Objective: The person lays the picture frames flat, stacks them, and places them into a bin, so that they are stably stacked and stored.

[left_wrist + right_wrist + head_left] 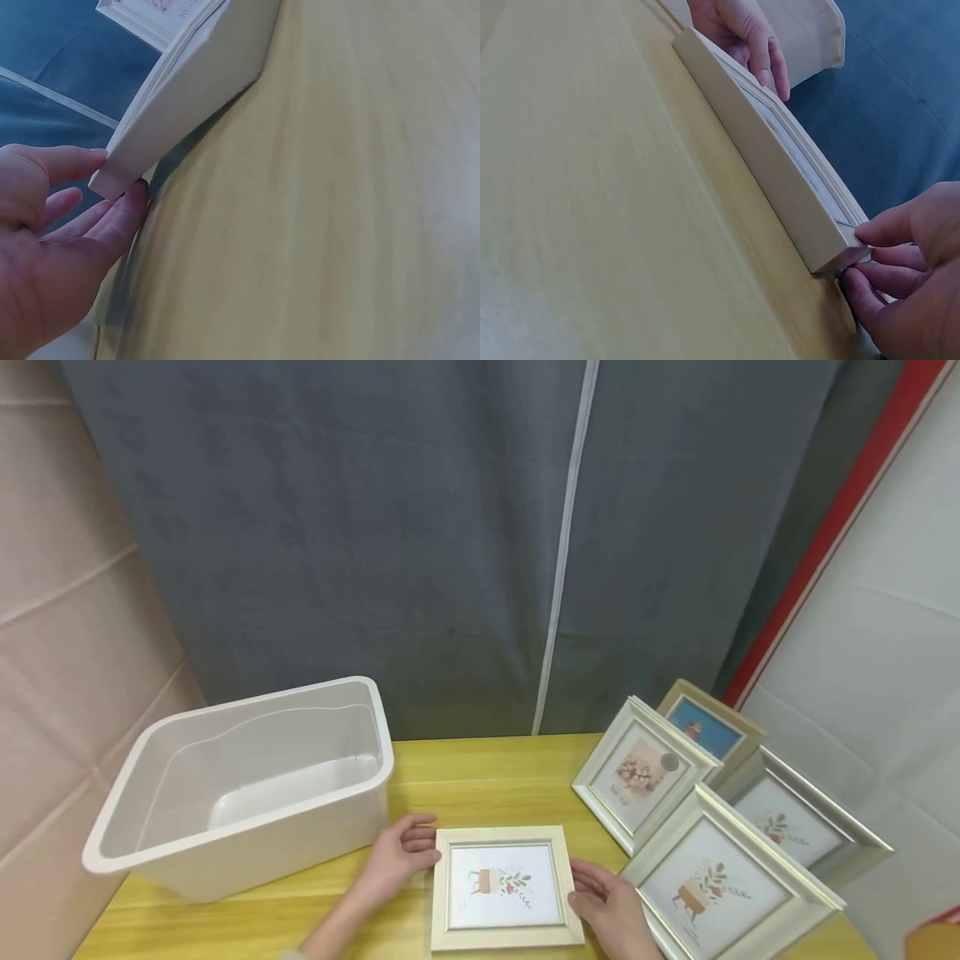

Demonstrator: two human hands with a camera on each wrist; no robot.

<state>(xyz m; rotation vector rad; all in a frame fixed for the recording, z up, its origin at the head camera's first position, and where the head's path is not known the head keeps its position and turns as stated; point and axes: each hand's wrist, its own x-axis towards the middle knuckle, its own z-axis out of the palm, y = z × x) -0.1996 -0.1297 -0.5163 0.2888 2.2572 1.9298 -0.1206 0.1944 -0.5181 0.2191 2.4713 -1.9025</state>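
A cream picture frame (504, 887) with a plant print lies face up in front of me, between both hands. At its left edge my left hand (401, 857) pinches it; in the left wrist view the thumb touches the upper rim and fingertips reach under the frame's side (199, 101). My right hand (611, 910) grips the opposite edge. The right wrist view shows that thumb on top of the frame (761, 169) near a corner, with fingers beneath. Whether the frame's underside fully touches the table cannot be told.
A white plastic bin (247, 827) stands at the left on the wooden table (487, 768). Several more frames lean together at the right: a blossom print frame (641, 777), a tan frame (708, 727), a silver frame (787, 822) and a large champagne frame (720, 893). A grey curtain (375, 543) hangs behind.
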